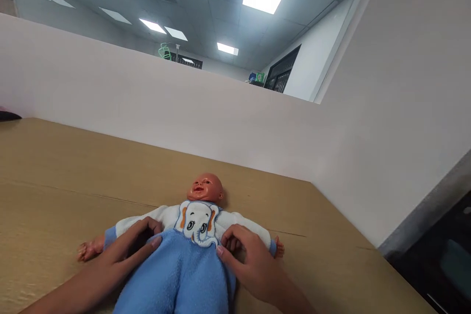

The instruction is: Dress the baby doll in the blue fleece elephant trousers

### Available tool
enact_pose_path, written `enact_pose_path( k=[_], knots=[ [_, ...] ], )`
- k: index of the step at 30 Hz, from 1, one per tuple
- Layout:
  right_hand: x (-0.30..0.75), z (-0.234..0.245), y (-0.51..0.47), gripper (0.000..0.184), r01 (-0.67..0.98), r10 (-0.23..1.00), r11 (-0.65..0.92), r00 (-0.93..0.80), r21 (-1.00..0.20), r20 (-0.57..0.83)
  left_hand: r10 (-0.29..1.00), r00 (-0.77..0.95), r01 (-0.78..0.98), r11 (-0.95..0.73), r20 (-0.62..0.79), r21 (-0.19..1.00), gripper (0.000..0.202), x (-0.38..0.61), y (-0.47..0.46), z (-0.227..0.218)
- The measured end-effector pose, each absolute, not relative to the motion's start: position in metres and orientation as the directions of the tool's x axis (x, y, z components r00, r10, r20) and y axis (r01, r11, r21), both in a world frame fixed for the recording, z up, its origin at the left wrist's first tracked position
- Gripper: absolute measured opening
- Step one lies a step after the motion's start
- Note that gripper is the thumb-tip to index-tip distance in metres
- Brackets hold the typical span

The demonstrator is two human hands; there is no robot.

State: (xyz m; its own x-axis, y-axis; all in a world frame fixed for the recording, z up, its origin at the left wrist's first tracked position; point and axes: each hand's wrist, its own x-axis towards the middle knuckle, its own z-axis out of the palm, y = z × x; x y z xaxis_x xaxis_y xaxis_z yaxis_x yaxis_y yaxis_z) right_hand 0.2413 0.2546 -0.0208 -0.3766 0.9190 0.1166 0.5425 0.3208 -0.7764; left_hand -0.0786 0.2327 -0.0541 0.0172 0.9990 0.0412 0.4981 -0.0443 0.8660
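A baby doll [206, 187] lies on its back on the brown tabletop, its head toward the far side and its arms spread out. It wears white sleeves and fuzzy blue overalls [184, 270] with an elephant face bib [198, 223] on the chest. At the overalls' left side, my left hand [138, 245] is closed with thumb and curled fingers at the cloth edge. My right hand [245, 255] pinches the opposite side near the bib's lower corner. The doll's lower legs fall outside the view.
The wooden tabletop [91, 167] runs up to a pale partition wall [165, 103] behind the doll and a white wall [397, 108] on the right. A dark object [9, 116] sits at the far left edge. Something black [441, 255] stands beyond the right edge.
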Motion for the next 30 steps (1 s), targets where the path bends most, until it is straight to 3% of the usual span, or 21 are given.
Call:
enact_pose_path(
  k=[3, 6, 8, 12, 14, 17, 22, 26, 30],
  knots=[
    [0.246, -0.023, 0.256, 0.030, 0.495, 0.900, 0.215, -0.434, -0.842, -0.026, 0.998, -0.046, 0.506, 0.059, -0.041, 0.860, 0.071, -0.088, 0.239, -0.061],
    [0.258, -0.026, 0.265, 0.040, 0.491, 0.841, 0.159, -0.521, -0.857, -0.143, 0.996, -0.085, 0.555, 0.024, 0.028, 0.831, 0.068, -0.092, 0.245, -0.065],
    [0.262, -0.031, 0.271, 0.045, 0.380, 0.788, 0.121, -0.598, -0.917, -0.144, 0.995, -0.074, 0.528, -0.024, 0.074, 0.849, 0.060, -0.089, 0.246, -0.061],
    [0.253, -0.049, 0.280, 0.055, -0.068, 0.826, -0.056, -0.564, -0.996, -0.008, 0.986, -0.150, 0.194, 0.101, -0.073, 0.976, 0.058, -0.073, 0.246, -0.048],
    [0.246, -0.060, 0.284, 0.061, -0.170, 0.885, -0.059, -0.464, -0.984, 0.027, 0.976, -0.149, 0.040, 0.169, -0.161, 0.985, 0.061, -0.066, 0.246, -0.044],
    [0.241, -0.075, 0.289, 0.064, -0.019, 0.935, 0.069, -0.348, -0.997, 0.071, 0.991, -0.070, 0.066, 0.117, -0.112, 0.991, 0.063, -0.066, 0.249, -0.046],
    [0.245, -0.082, 0.287, 0.052, 0.218, 0.936, 0.192, -0.335, -0.957, 0.112, 0.985, 0.124, 0.380, -0.156, 0.117, 0.911, 0.054, -0.080, 0.259, -0.068],
    [0.245, -0.077, 0.281, 0.043, 0.506, 0.943, 0.306, -0.279, -0.806, 0.183, 0.968, 0.124, 0.552, -0.249, 0.217, 0.796, 0.044, -0.087, 0.262, -0.081],
    [0.257, -0.064, 0.281, 0.024, 0.691, 0.916, 0.394, -0.244, -0.607, 0.317, 0.916, 0.131, 0.681, -0.362, 0.380, 0.637, 0.034, -0.091, 0.266, -0.087]
  ],
)
